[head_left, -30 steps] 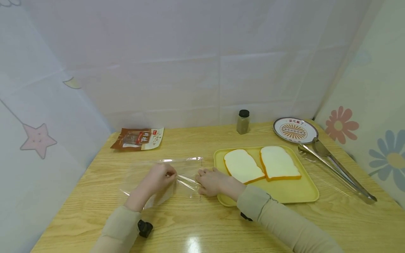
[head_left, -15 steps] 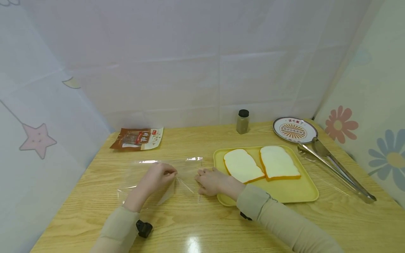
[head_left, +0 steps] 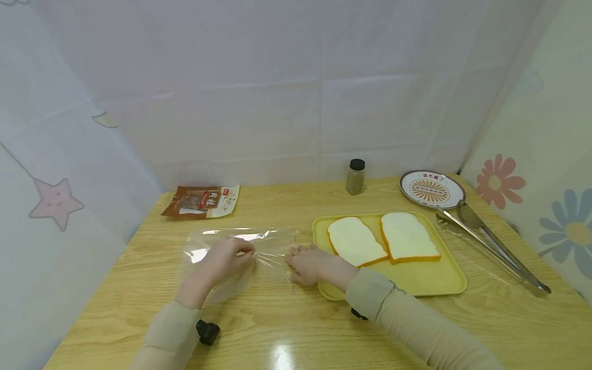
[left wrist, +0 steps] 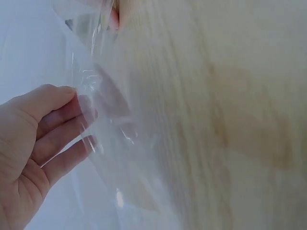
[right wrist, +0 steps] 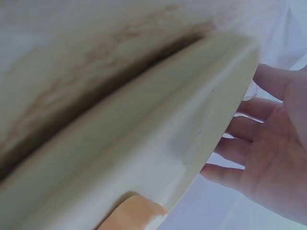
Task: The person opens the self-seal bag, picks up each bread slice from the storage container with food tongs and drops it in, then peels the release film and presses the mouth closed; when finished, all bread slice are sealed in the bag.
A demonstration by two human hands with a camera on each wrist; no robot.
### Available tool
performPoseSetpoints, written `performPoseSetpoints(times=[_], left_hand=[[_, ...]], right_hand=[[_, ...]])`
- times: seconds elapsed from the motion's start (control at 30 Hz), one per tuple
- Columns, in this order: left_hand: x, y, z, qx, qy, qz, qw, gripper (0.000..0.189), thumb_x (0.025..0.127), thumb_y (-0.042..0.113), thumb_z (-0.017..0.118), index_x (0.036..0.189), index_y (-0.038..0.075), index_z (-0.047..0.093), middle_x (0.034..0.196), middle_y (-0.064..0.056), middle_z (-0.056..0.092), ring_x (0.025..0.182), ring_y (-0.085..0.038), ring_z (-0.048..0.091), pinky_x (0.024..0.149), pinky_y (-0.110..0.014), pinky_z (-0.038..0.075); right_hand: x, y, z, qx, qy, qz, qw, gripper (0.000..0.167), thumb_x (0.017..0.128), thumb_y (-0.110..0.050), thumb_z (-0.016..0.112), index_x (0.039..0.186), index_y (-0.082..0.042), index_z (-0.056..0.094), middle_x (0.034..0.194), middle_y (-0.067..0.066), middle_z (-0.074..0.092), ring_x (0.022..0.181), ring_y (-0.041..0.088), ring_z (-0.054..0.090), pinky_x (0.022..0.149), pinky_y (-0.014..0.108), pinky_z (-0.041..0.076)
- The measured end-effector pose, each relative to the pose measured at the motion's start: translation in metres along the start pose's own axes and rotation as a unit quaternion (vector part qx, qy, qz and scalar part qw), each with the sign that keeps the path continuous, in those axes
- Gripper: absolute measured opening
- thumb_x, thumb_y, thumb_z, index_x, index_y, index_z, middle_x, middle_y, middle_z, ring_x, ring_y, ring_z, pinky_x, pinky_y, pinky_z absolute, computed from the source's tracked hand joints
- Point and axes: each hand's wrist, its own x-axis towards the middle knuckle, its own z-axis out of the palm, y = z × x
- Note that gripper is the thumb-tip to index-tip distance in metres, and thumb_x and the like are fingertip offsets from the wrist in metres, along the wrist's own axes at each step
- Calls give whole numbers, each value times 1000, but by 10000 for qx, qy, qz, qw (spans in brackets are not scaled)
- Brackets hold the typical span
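Observation:
A thin clear plastic bag (head_left: pixel 273 236) lies creased on the wooden table, left of the yellow tray (head_left: pixel 425 281). My left hand (head_left: pixel 225 260) pinches its film between thumb and fingertips; in the left wrist view the film (left wrist: pixel 122 158) drapes from that hand (left wrist: pixel 45 139) in loose folds. My right hand (head_left: pixel 307 264) rests on the bag's right end with fingers spread, close beside the tray's left rim. In the right wrist view, the tray's side (right wrist: pixel 182 129) partly hides the fingertips of that hand (right wrist: pixel 271 139). Creases run through the film between both hands.
Two white bread slices (head_left: pixel 353 239) with orange crusts lie on the tray. A brown-and-white food packet (head_left: pixel 201 202) is at back left. A black-capped jar (head_left: pixel 355 177), a patterned plate (head_left: pixel 432 190) and metal tongs (head_left: pixel 495 246) stand or lie behind and to the right.
My left hand has drawn slightly left, still pinching the film. The creases have shifted and fanned out, and bright reflections now show at the bag's left. The right hand stays in place.

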Motion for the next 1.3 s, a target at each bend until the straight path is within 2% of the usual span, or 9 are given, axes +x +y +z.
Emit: performPoseSetpoints(times=[0.23, 0.37, 0.43, 0.53, 0.67, 0.87, 1.03, 1.17, 1.3], left_hand=[[-1, -5, -3, -300, 52, -99, 9995, 6, 87, 3, 65, 86, 2, 70, 83, -8, 72, 81, -22, 69, 73, -36, 58], [-1, -5, -1, -373, 15, -129, 9992, 4, 89, 5, 63, 87, 4, 66, 81, -7, 70, 75, -15, 65, 66, -28, 56], [-1, -4, 0, -337, 11, -149, 9993, 4, 89, 6, 63, 87, 5, 66, 79, -5, 69, 71, -11, 62, 62, -25, 54], [-1, -3, 0, -314, -38, -222, 9993, 3, 89, 6, 64, 87, 5, 66, 80, -2, 69, 71, -10, 61, 62, -25, 53], [0, -1, 1, -299, -104, -272, 9991, 5, 87, 3, 64, 89, 5, 69, 84, -3, 70, 78, -15, 66, 69, -30, 55], [-2, -2, 1, -171, -117, -268, 9994, 17, 84, -2, 66, 100, 0, 69, 87, -7, 71, 79, -19, 67, 70, -32, 57], [-4, -4, 2, -83, -196, -125, 9997, 14, 81, -2, 68, 95, -1, 73, 83, -5, 66, 74, -16, 63, 65, -27, 55], [-2, -5, 1, -73, -256, 26, 9996, 6, 79, 0, 70, 84, 3, 74, 79, -1, 63, 71, -12, 60, 63, -22, 53], [-1, -5, -1, -171, -312, -44, 9994, 5, 79, 3, 72, 77, 8, 71, 75, 0, 67, 68, -9, 60, 62, -23, 52]], right_hand=[[0, 1, -2, 111, 20, -47, 9999, 48, 95, -39, 53, 135, -12, 49, 145, 11, 43, 134, 28, 41, 109, 52, 35], [4, 5, -5, 383, 354, -272, 9983, 29, 94, -36, 56, 95, -8, 63, 100, 3, 62, 90, 16, 59, 87, 39, 51], [8, 8, -6, 619, 580, -422, 9955, 28, 94, -32, 57, 75, -11, 57, 76, -2, 53, 68, 11, 50, 68, 29, 49], [12, 11, -8, 920, 819, -548, 9909, 25, 92, -23, 60, 70, -11, 54, 68, -4, 47, 62, 8, 42, 55, 23, 40], [16, 10, -10, 769, 860, -550, 9918, 12, 89, -22, 63, 89, -10, 61, 78, -2, 54, 74, 11, 49, 61, 24, 45], [22, 2, -10, 470, 743, -143, 9960, 38, 88, -35, 65, 118, -13, 57, 107, 7, 61, 100, 23, 59, 79, 36, 53], [26, -3, -7, 631, 500, 170, 9966, 52, 89, -45, 61, 134, -20, 51, 133, 11, 50, 128, 29, 45, 105, 45, 42], [29, -1, -7, 770, 470, 88, 9959, 56, 90, -46, 59, 138, -20, 46, 143, 9, 43, 136, 28, 37, 112, 45, 33], [30, 2, -10, 924, 315, -52, 9952, 76, 86, -50, 63, 147, -17, 32, 148, 11, 38, 138, 27, 35, 113, 41, 33]])
